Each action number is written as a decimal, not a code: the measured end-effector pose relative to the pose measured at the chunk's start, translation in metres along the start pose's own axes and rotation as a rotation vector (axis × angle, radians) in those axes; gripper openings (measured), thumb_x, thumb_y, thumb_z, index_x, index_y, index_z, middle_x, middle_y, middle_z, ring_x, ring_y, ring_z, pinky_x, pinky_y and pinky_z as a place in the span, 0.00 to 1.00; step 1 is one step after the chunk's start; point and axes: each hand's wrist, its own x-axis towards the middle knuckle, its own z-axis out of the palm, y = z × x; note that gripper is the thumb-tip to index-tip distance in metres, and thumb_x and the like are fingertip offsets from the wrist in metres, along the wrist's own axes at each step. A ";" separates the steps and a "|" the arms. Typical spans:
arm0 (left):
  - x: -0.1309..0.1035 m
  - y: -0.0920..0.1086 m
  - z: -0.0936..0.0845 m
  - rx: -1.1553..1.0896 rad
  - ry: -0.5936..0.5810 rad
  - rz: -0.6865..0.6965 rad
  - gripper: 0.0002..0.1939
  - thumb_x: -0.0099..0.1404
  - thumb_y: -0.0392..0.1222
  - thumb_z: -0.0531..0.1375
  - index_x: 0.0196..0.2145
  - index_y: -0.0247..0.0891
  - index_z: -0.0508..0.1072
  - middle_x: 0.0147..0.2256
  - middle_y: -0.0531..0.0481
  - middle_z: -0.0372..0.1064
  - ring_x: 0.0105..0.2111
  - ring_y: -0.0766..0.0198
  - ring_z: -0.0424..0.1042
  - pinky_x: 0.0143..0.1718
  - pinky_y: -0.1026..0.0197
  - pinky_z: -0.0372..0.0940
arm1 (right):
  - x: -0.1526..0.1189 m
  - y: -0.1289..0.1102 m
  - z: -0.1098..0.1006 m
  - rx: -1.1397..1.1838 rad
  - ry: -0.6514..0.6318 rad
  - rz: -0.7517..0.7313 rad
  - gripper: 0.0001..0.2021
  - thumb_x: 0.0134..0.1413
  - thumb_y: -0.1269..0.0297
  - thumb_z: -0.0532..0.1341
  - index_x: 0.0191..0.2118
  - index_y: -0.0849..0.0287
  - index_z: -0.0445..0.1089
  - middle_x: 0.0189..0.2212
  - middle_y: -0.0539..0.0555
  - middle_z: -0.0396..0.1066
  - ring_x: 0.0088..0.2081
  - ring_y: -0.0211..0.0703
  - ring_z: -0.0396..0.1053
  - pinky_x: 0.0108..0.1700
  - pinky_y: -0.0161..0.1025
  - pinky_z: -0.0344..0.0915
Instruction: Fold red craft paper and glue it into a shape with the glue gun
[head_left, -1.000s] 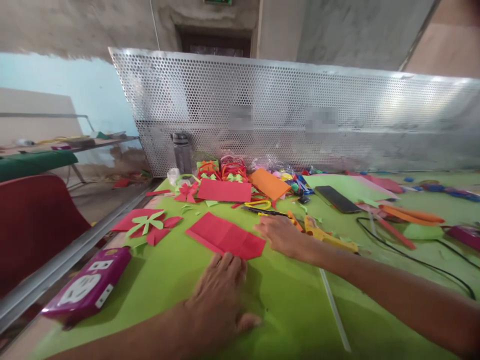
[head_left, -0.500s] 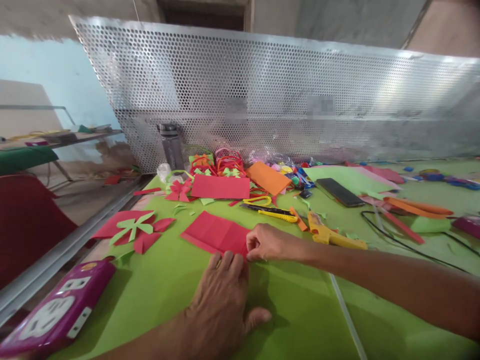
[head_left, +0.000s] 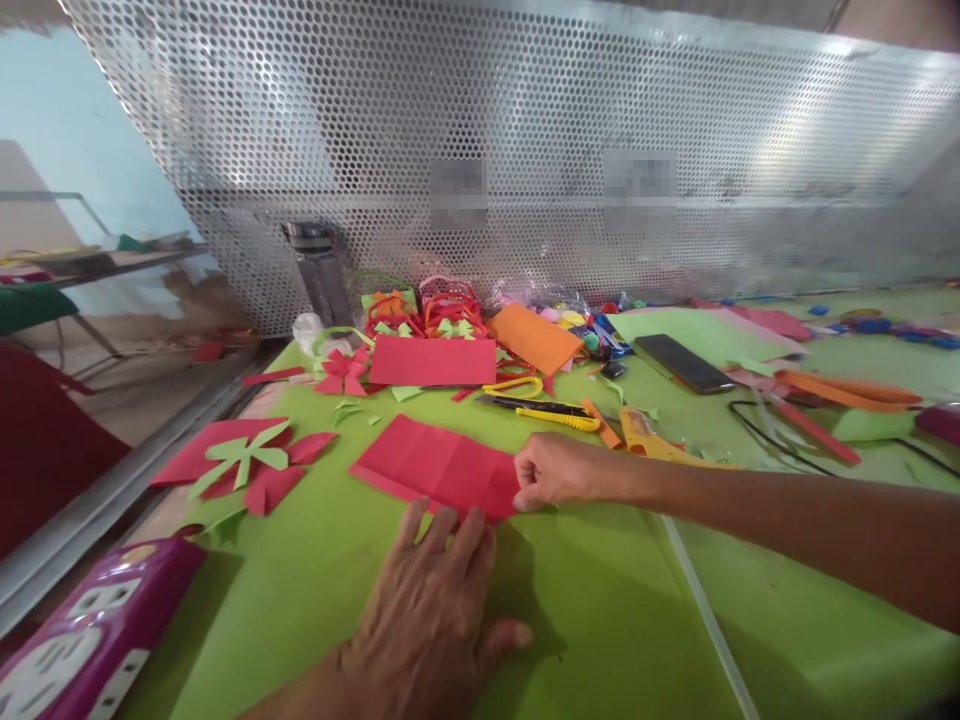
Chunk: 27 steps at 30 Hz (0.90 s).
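A creased red sheet point(head_left: 439, 462) lies on the green table surface point(head_left: 300, 590) in front of me. My left hand point(head_left: 435, 600) rests at its near edge, fingers spread and fingertips touching the paper. The curled fingers of my right hand point(head_left: 551, 470) pinch the sheet's right end. Beyond the sheet are yellow-handled scissors point(head_left: 514, 388) and a yellow cutter point(head_left: 559, 418). A flat red piece point(head_left: 433, 360) and an orange piece point(head_left: 534, 338) lie farther back.
A purple power strip point(head_left: 112, 620) sits at the near left, below red and green paper cutouts point(head_left: 244, 455). Behind stand a bottle point(head_left: 322, 275) and a perforated metal panel point(head_left: 375, 120). A phone point(head_left: 681, 362) and a yellow glue gun point(head_left: 660, 445) lie on the right.
The view has tilted down and shifted a little. My right hand has moved slightly right along the red sheet, showing more of its right end. My left hand's fingers are spread wider.
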 end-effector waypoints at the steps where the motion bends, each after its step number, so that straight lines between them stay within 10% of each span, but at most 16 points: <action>1: 0.000 0.000 0.000 0.015 0.014 0.010 0.33 0.61 0.65 0.46 0.44 0.33 0.70 0.44 0.42 0.69 0.43 0.49 0.62 0.53 0.43 0.43 | -0.001 0.005 -0.001 -0.002 0.001 0.004 0.09 0.37 0.59 0.62 0.21 0.60 0.68 0.15 0.44 0.60 0.19 0.31 0.57 0.20 0.30 0.47; 11: -0.002 0.005 -0.002 -0.061 -0.072 -0.102 0.34 0.61 0.65 0.45 0.46 0.32 0.70 0.40 0.39 0.65 0.41 0.49 0.60 0.42 0.46 0.57 | -0.009 -0.008 -0.020 -0.038 0.071 -0.095 0.05 0.41 0.67 0.57 0.21 0.62 0.68 0.15 0.45 0.59 0.20 0.31 0.56 0.21 0.29 0.48; 27: 0.000 0.009 -0.014 -0.008 -0.147 -0.083 0.21 0.56 0.55 0.59 0.35 0.33 0.72 0.32 0.42 0.65 0.31 0.53 0.64 0.34 0.48 0.61 | 0.017 -0.042 -0.010 -0.066 -0.180 -0.183 0.06 0.39 0.68 0.62 0.18 0.63 0.67 0.14 0.46 0.63 0.18 0.31 0.60 0.20 0.29 0.51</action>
